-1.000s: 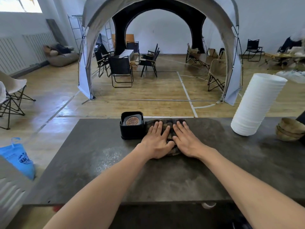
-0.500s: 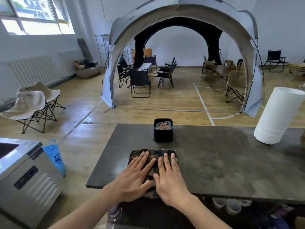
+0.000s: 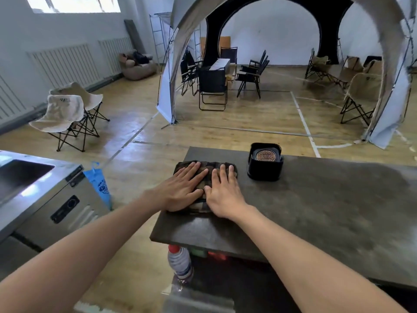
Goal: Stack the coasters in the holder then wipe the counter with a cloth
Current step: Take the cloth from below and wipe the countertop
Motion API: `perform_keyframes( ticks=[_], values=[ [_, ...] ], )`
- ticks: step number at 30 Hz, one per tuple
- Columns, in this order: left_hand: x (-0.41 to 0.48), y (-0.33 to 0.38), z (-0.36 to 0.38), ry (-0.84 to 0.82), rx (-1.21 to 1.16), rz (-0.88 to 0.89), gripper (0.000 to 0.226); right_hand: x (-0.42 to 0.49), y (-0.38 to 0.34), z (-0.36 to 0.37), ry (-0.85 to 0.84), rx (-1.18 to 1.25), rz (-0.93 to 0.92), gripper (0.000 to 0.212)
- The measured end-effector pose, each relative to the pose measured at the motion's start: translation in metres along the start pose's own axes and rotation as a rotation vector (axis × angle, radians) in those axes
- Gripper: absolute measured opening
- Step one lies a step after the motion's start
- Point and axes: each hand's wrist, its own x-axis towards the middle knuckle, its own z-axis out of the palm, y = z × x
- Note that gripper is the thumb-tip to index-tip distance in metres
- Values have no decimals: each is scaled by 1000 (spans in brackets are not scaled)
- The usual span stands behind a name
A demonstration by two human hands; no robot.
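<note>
A folded dark camouflage cloth lies near the left end of the grey counter. My left hand and my right hand press flat on it side by side, fingers spread and pointing away from me. A black coaster holder stands just right of the cloth near the far edge. Round patterned coasters sit stacked inside it.
The counter's left edge is close beside my left hand. A steel cabinet with a sink stands to the left, with a blue bag beside it. A plastic bottle sits under the counter. Folding chairs and a tent stand beyond.
Both hands have slid the cloth from beside the holder toward me and then out to the counter's left end. My view has swung left, so the white roll is out of sight.
</note>
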Motion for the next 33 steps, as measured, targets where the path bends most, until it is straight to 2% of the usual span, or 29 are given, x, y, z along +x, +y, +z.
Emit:
perform_keyframes(
  ticks=[8, 13, 18, 25, 29, 33],
  values=[
    [51, -36, -13, -8, -43, 9, 63, 74, 1, 3, 7, -7, 47, 69],
    [24, -25, -5, 11, -35, -21, 64, 50, -2, 2, -17, -13, -3, 70],
    [-36, -2, 2, 7, -39, -20, 65, -12, -18, 13, -24, -44, -45, 70],
    [-95, 91, 18, 51, -36, -77, 85, -112, 18, 1, -9, -18, -125, 66],
    [-77, 173, 30, 80, -35, -41, 87, -156, 93, -22, -8, -76, -108, 66],
    [-29, 274, 39, 99, -61, 67, 81, -208, 196, -53, 45, -107, -1, 67]
  ],
)
